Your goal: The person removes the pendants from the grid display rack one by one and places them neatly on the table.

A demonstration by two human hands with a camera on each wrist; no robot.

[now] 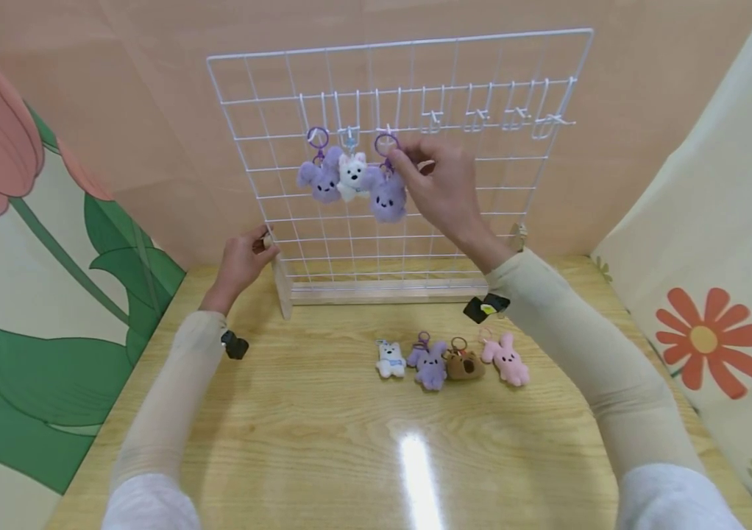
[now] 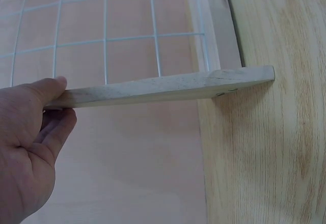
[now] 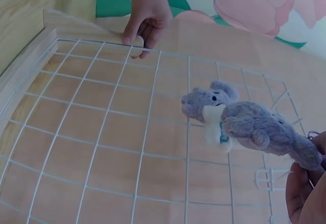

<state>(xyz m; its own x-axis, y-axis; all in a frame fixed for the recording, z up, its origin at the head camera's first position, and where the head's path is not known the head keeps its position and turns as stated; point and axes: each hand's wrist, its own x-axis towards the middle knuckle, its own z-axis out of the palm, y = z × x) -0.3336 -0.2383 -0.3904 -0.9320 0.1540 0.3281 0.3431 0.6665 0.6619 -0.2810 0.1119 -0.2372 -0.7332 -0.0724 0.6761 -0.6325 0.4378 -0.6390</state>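
Observation:
My right hand [image 1: 441, 180] pinches a purple plush keychain [image 1: 388, 200] near its ring, in front of the third hook from the left on a white wire grid rack [image 1: 323, 239]. Whether the ring sits on the hook is hard to tell. To its left hang a white dog plush keychain [image 1: 352, 175] and another purple plush keychain [image 1: 324, 184]. My left hand [image 1: 243, 259] grips the top of the rack's wooden side support [image 2: 153, 87] between thumb and fingers. In the right wrist view, the held purple plush [image 3: 260, 126] overlaps the hanging ones.
Four bare hooks, such as one hook [image 1: 478, 116], line the grid's upper right. On the wooden table [image 1: 296, 442] lie a white dog keychain [image 1: 391, 361], a purple one [image 1: 430, 368], a brown one [image 1: 463, 365] and a pink one [image 1: 510, 362]. Printed curtains [image 1: 700, 221] enclose the sides.

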